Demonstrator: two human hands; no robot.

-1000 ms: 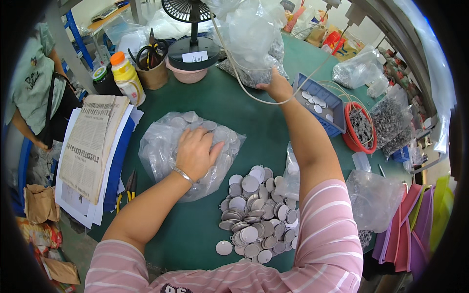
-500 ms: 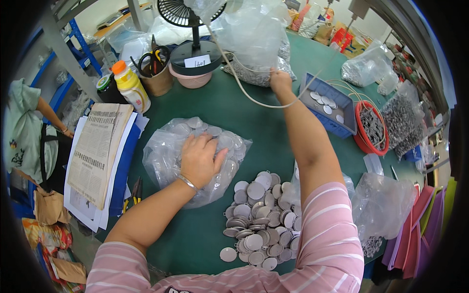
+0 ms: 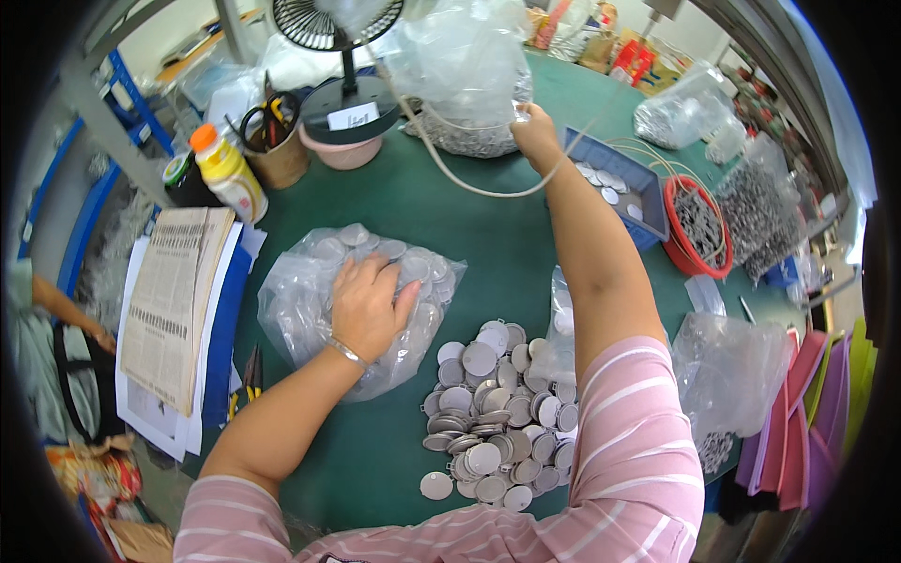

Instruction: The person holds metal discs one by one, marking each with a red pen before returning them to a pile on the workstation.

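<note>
My left hand (image 3: 366,302) lies with fingers spread on a clear plastic bag (image 3: 291,291) filled with round silvery metal discs. Far across the table, my right hand (image 3: 535,136) is closed at the right side of a tall clear plastic bag (image 3: 460,70) with many small metal parts in its bottom; its fingertips are partly hidden. Between my arms, close to my body, is a loose heap of round grey metal discs (image 3: 493,413), several showing small side loops. One disc (image 3: 436,485) sits at the heap's near left edge.
Beyond the left hand stand a black fan (image 3: 349,103), a scissors holder (image 3: 280,158) and a yellow bottle (image 3: 230,174). Newspapers (image 3: 174,300) and pliers (image 3: 249,380) are left. A blue bin (image 3: 648,225) and red basket (image 3: 699,267) lie right. A cable (image 3: 450,178) crosses. Another person's arm (image 3: 70,310) shows far left.
The whole view has shifted slightly. My right hand has moved a little farther away, and the bag beside it looks more gathered and rounded. My left hand stays on its bag.
</note>
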